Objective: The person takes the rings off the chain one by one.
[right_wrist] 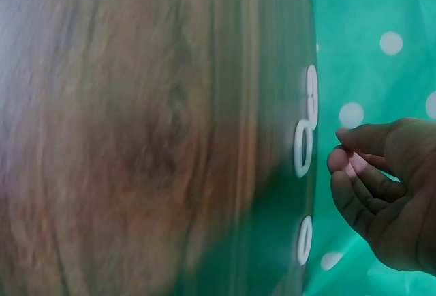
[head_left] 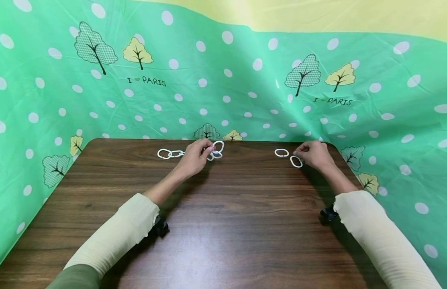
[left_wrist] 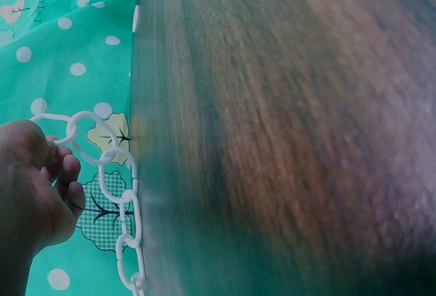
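— Left hand (head_left: 195,157), what was it doing?
— Its fingers pinched one end of the white ring chain (head_left: 188,152) at the far edge of the brown table (head_left: 223,224). The chain ran from the hand out to the left, ring hooked in ring, and a few more rings bunched up just past the fingertips.

— And the right hand (head_left: 315,154)?
— It sat at the far right of the table with its fingers curled. Its fingertips were at a loose white ring (head_left: 296,161) lying flat. Whether they really pinched it, nobody could tell.

— Was anything else close by?
— Another loose ring (head_left: 281,152) lay just beside that one, on its left.

— What was around the table?
— A green cloth (head_left: 245,80) with white dots and little trees stood up behind it and at both sides. Both arms wore pale yellow sleeves (head_left: 118,235).
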`<state>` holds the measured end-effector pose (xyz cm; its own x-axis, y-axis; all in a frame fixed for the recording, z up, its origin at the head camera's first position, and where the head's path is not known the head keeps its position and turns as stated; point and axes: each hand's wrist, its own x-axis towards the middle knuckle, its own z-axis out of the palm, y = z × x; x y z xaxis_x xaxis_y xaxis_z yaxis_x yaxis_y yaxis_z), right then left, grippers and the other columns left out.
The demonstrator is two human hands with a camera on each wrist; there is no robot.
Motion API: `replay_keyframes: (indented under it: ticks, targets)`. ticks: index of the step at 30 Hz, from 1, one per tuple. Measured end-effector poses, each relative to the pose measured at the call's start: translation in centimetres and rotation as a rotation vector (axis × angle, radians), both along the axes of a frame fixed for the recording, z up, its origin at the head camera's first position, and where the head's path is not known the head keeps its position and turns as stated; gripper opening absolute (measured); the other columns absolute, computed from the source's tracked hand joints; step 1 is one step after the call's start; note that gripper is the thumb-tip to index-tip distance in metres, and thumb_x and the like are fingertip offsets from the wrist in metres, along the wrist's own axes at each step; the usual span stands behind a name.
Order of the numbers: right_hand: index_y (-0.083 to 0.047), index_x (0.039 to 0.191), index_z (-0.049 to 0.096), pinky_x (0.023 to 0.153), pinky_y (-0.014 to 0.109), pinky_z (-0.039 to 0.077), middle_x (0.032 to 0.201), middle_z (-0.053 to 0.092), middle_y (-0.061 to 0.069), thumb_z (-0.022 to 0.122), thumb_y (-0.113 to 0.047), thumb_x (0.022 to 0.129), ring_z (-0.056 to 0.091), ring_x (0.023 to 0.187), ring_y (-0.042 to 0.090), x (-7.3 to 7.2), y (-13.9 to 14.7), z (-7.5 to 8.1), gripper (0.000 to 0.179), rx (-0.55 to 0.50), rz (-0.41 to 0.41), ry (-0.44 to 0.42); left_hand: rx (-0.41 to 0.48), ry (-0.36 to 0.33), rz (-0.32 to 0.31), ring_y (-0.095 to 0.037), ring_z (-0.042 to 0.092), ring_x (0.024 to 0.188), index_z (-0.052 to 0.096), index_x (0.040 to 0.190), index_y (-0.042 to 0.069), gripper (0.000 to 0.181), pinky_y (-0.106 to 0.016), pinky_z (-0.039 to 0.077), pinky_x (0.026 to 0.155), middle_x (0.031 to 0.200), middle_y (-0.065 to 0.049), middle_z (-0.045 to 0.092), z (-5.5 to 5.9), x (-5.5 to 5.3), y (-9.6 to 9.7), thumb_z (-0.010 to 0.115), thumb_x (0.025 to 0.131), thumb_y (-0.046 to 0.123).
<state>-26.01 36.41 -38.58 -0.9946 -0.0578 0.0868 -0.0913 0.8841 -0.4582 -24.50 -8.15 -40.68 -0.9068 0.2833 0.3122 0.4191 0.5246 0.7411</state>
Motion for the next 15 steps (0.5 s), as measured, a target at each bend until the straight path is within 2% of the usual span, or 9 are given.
replay_keyframes:
  ticks: [7, 11, 15]
  targets:
    - [-0.001, 0.108, 0.087, 0.070, 0.033, 0.053, 0.102, 0.085, 0.022, 0.078, -0.022, 0.107, 0.072, 0.079, 0.018, -0.1, -2.4, 0.9, 0.023, -0.018, 0.071, 0.009, 0.015, -0.002, 0.011, -0.029, 0.067, 0.108, 0.074, 0.122, -0.003, 0.019, -0.046, 0.054, 0.100, 0.115, -0.016, 0.075, -0.1, -0.1, -0.1, 0.062, 0.116, 0.010]
    - [-0.005, 0.108, 0.087, 0.073, 0.036, 0.055, 0.100, 0.086, 0.018, 0.080, -0.028, 0.106, 0.075, 0.082, 0.022, -0.1, -3.9, 1.2, 0.024, -0.015, 0.076, 0.001, 0.019, -0.014, 0.008, -0.029, 0.067, 0.108, 0.073, 0.122, -0.003, 0.019, -0.045, 0.054, 0.100, 0.115, -0.016, 0.075, 0.0, 0.0, -0.1, 0.061, 0.116, 0.010]
    - [-0.007, 0.107, 0.088, 0.076, 0.036, 0.056, 0.094, 0.086, 0.013, 0.080, -0.028, 0.106, 0.074, 0.078, 0.017, 0.0, -5.4, 1.6, 0.023, -0.009, 0.116, 0.021, 0.021, -0.023, 0.005, -0.029, 0.067, 0.108, 0.073, 0.123, -0.002, 0.019, -0.044, 0.054, 0.100, 0.116, -0.015, 0.075, 0.1, 0.0, 0.0, 0.061, 0.116, 0.010]
